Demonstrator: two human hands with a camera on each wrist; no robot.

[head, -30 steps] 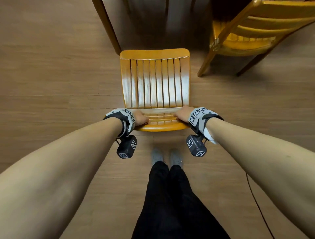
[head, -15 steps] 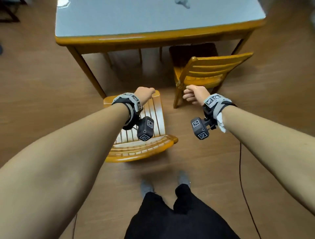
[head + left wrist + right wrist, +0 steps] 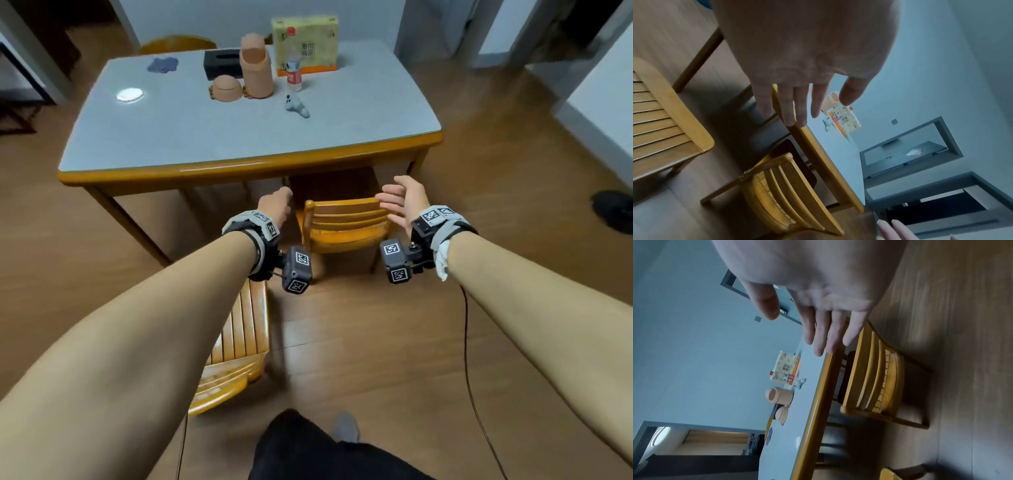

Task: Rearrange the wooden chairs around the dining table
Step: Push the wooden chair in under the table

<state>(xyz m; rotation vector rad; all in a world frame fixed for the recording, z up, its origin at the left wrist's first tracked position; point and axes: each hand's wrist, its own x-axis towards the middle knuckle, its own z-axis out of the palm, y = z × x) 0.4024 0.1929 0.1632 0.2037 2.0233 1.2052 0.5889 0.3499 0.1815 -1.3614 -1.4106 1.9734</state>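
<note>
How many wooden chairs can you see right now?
3. One chair is tucked at the table's near edge, one stands on the floor under the left forearm, and a third chair's back shows beyond the far side. Others may be hidden.

Your left hand [image 3: 276, 205] and right hand [image 3: 404, 198] hang spread in the air with nothing held, and open room lies between them. Just beyond and below your fingertips runs the top rail of the tucked-in chair [image 3: 344, 222], with air on both sides of it. Right behind that rail the table edge [image 3: 246, 168] bars the way forward; how much gap is left between rail and edge is hard to tell from the head view. Under your left forearm the second chair [image 3: 239, 342] stands in the way on that side. Below your right wrist the floor [image 3: 376, 342] is bare.
</note>
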